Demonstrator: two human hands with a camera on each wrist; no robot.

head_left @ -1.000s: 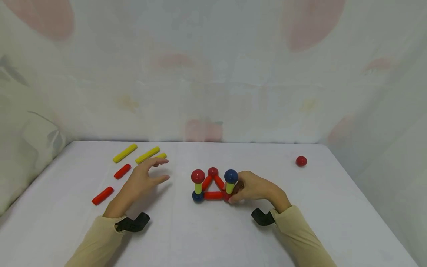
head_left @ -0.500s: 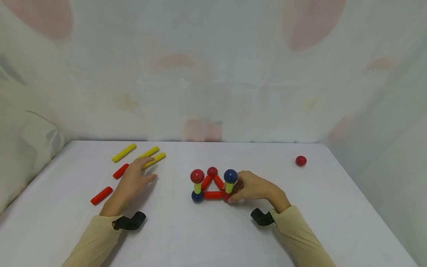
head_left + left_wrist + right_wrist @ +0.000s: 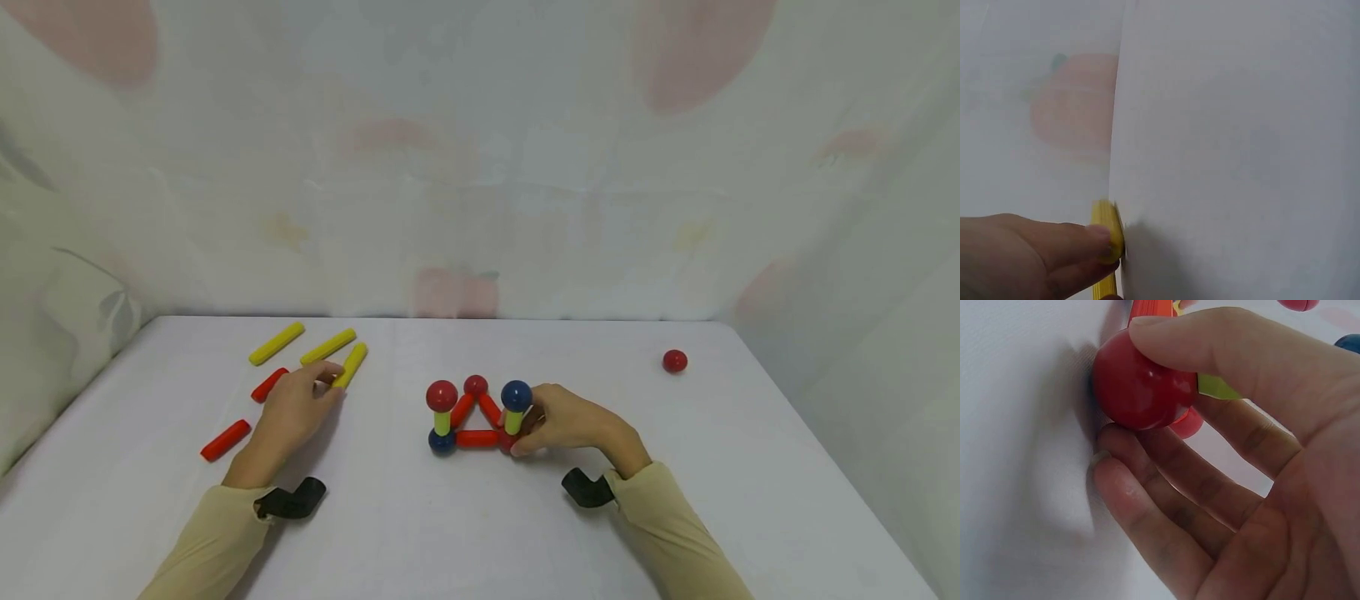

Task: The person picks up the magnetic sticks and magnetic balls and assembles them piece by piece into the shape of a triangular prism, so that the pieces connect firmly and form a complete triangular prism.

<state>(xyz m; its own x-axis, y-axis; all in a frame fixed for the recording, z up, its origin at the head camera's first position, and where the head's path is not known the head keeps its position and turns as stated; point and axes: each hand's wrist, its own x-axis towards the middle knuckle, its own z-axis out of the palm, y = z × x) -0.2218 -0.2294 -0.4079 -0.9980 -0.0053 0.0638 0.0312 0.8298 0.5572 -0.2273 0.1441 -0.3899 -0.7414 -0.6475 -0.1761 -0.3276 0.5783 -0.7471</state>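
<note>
Now | left hand (image 3: pixel 295 408): pinching freshly swivelled yellow stick (image 3: pixel 353 362) | right hand (image 3: pixel 576 419): still pinching red ball (image 3: pixel 1138 381)

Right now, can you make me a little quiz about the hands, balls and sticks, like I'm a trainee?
1. True or false: the left hand pinches a yellow rod.
2. The ball atop the lime-green rod beside the right hand is: A) red, B) blue, C) yellow?
3. How many loose red rods lie on the table?

Key: 1. True. 2. B. 3. Two.
</note>
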